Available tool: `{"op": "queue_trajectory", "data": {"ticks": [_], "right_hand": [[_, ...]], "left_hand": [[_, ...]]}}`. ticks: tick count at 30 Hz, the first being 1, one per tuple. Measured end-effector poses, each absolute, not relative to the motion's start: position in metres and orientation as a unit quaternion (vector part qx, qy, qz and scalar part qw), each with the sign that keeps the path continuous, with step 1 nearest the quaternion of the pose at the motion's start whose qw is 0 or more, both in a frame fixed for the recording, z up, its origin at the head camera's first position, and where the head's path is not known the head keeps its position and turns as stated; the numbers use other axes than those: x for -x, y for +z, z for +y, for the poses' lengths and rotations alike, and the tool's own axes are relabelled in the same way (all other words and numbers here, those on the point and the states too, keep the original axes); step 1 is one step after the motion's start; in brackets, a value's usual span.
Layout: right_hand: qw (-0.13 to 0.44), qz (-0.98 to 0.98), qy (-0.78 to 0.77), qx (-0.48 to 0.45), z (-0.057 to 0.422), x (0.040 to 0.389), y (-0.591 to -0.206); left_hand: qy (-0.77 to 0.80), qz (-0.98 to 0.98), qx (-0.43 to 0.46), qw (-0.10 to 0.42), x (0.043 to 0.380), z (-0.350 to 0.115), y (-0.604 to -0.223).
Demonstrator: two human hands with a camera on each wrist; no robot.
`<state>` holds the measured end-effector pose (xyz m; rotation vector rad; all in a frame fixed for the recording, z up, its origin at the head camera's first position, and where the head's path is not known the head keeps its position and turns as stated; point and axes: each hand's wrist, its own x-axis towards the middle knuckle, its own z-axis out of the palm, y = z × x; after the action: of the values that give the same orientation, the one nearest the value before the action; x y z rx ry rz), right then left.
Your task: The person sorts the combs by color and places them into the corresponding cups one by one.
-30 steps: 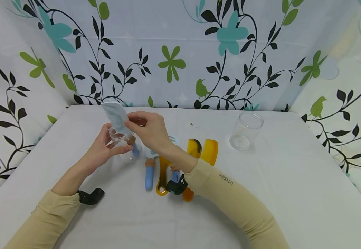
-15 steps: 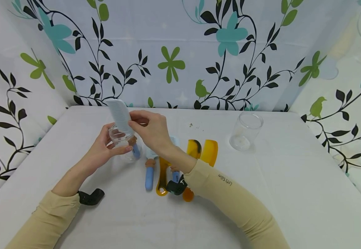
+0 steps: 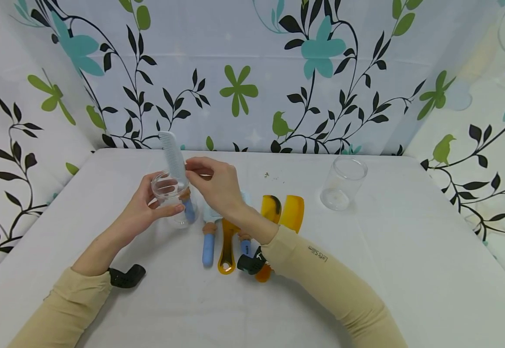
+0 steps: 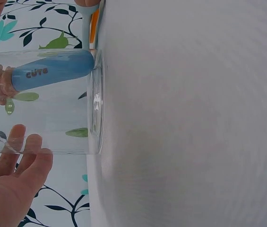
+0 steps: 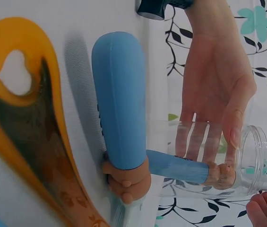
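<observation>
- At left-centre, the mouth of the held jar [image 3: 179, 219] is being partly filled by a pale comb [image 3: 173, 155].
- Approach from either side is being blocked by the left hand [image 3: 141, 210] and right hand [image 3: 217, 186].
- At centre, passage is being obstructed by loose combs [image 3: 293, 212].
- At right, table [image 3: 426, 261] room is being left around another jar [image 3: 343, 183].

A: What'd the person have on?
B: Beige slvs. L slv [image 3: 58, 311] was bunched at the cuff [image 3: 88, 276]; R slv [image 3: 335, 285] had creases further up the arm.
A: Any markings?
B: Dk lettering [image 3: 318, 253] on the R one, approx. "Let's Slim".
A: Wrists?
B: Blk L gadget [image 3: 127, 276], bent shape; R gadget [image 3: 252, 261] was blk too, w/ a sm. white mark.
</observation>
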<state>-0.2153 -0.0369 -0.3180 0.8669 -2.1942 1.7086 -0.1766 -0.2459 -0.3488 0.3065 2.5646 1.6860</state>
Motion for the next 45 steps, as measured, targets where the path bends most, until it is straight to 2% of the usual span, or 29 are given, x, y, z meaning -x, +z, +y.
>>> {"op": "queue_trajectory", "data": {"ticks": [9, 29, 37, 45], "right_hand": [[0.092, -0.76, 0.575, -0.288, -0.026, 0.216, -0.321], [0.056, -0.801, 0.536, -0.26, 0.032, 0.219, -0.33], [0.084, -0.803, 0.529, -0.263, 0.053, 0.219, -0.333], [0.144, -0.822, 0.483, -0.266, 0.083, 0.219, -0.333]], "left_hand": [[0.547, 0.831, -0.101, 0.029, 0.178, -0.246, -0.35], [0.54, 0.834, -0.106, 0.027, 0.176, -0.246, -0.346], [0.543, 0.832, -0.108, 0.027, 0.178, -0.246, -0.346], [0.542, 0.833, -0.105, 0.03, 0.179, -0.248, -0.348]]}}
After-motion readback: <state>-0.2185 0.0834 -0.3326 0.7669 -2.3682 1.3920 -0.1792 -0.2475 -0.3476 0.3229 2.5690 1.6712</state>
